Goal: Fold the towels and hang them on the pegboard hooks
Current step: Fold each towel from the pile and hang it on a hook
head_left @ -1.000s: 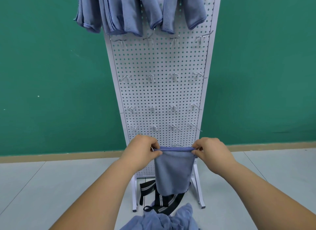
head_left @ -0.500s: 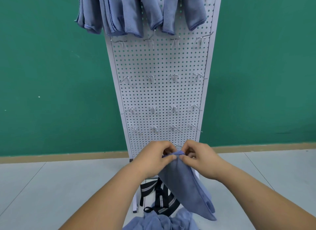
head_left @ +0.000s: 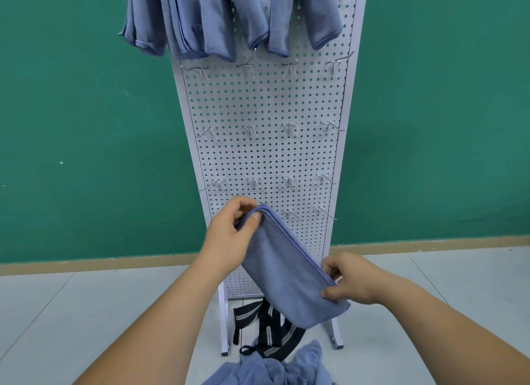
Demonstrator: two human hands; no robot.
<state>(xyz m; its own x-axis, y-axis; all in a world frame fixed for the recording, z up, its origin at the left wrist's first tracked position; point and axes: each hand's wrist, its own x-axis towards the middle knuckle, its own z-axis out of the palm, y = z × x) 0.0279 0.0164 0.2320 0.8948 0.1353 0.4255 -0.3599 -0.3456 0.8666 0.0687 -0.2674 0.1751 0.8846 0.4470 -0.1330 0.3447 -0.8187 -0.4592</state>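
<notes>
A folded blue towel (head_left: 289,281) stretches slantwise between my hands in front of the white pegboard (head_left: 266,155). My left hand (head_left: 229,238) pinches its upper left corner. My right hand (head_left: 350,278) pinches the lower right end of its folded edge. Several blue towels (head_left: 223,15) hang from the top row of hooks. Rows of bare metal hooks (head_left: 289,129) stick out lower on the board. A heap of loose blue towels (head_left: 275,367) lies at the bottom of the view.
The pegboard stands on white legs (head_left: 223,321) on a pale tiled floor, against a green wall (head_left: 86,126). A black bag with striped straps (head_left: 269,324) lies on the floor under the board, behind the towel heap.
My hands brought the towel's top corners together, folding it in half. Then my right hand slid down and right along the edge while my left hand rose, and the towel now slants between them.
</notes>
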